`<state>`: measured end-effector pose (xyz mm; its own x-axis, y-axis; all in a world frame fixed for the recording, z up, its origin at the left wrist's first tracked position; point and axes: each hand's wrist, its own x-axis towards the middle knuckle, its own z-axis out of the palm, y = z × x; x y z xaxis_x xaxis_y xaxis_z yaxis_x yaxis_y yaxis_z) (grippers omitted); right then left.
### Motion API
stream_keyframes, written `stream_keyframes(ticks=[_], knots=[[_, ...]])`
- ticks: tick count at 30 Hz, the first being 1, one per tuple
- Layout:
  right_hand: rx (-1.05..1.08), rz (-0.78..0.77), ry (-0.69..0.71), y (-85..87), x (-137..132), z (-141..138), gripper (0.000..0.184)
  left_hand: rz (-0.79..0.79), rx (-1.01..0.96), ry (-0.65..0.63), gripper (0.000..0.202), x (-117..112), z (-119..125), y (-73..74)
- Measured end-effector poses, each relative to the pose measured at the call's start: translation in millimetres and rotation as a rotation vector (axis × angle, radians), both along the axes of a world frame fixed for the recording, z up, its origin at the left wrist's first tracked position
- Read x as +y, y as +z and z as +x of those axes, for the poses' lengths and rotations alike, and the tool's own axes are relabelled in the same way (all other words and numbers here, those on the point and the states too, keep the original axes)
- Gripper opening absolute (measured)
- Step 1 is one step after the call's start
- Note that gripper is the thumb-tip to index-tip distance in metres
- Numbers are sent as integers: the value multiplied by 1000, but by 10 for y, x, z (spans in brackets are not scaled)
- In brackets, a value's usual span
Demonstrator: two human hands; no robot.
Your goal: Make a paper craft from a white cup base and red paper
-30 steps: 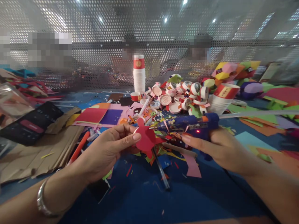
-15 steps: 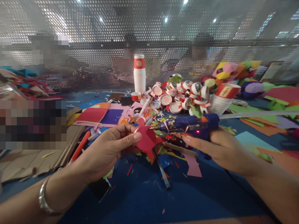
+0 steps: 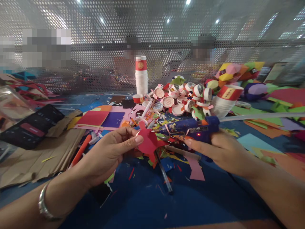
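Note:
Between the thumb and fingers of my left hand (image 3: pixel 111 152) is a red paper cutout (image 3: pixel 148 142), roundish with small lobes sticking out, like a turtle shape. My right hand (image 3: pixel 221 149) is wrapped around the handle of a blue glue gun (image 3: pixel 190 127) whose small light glows red. The gun's nozzle points left and meets or nearly meets the upper right edge of the cutout; I cannot tell whether they touch. A clear glue stick (image 3: pixel 257 116) extends from the gun's back. Below the cutout, a pen (image 3: pixel 164 173) lies on the blue table.
Beyond my hands lies a heap of paper-cup pieces (image 3: pixel 177 109) amid paper scraps. Stacks of paper cups (image 3: pixel 141 81) stand behind and to the right. On the left are a phone (image 3: pixel 30 127), brown cardboard (image 3: pixel 47 162) and an orange-red stick (image 3: pixel 81 151). A perforated metal screen (image 3: pixel 95 70) closes the back.
My right hand and the glue gun have shifted slightly left. The red cutout stays pinched in my left hand, almost unmoved.

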<state>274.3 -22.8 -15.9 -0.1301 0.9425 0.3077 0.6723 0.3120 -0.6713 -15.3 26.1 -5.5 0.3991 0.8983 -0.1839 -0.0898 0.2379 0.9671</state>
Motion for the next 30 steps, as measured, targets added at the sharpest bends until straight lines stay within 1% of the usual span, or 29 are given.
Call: stream_keyframes(ticks=[3, 15, 18, 22, 24, 27, 30], knots=[[-7, -22, 4, 5, 9, -9, 37, 9, -8, 3, 33, -3, 2, 3], [-40, -31, 25, -15, 31, -8, 38, 21, 7, 13, 34, 3, 10, 10], [-40, -4, 22, -17, 35, -14, 36, 49, 14, 12, 34, 9, 10, 8], [-2, 35, 79, 1, 28, -24, 30, 108, 51, 20, 32, 8, -3, 14], [8, 37, 81, 9, 29, -27, 29, 124, 54, 8, 31, 5, -10, 20], [46, 39, 75, 8, 32, -25, 29, 110, 25, 8, 30, 4, -13, 28], [103, 40, 71, -4, 27, -13, 30, 82, -2, 14, 26, 17, -9, 29]])
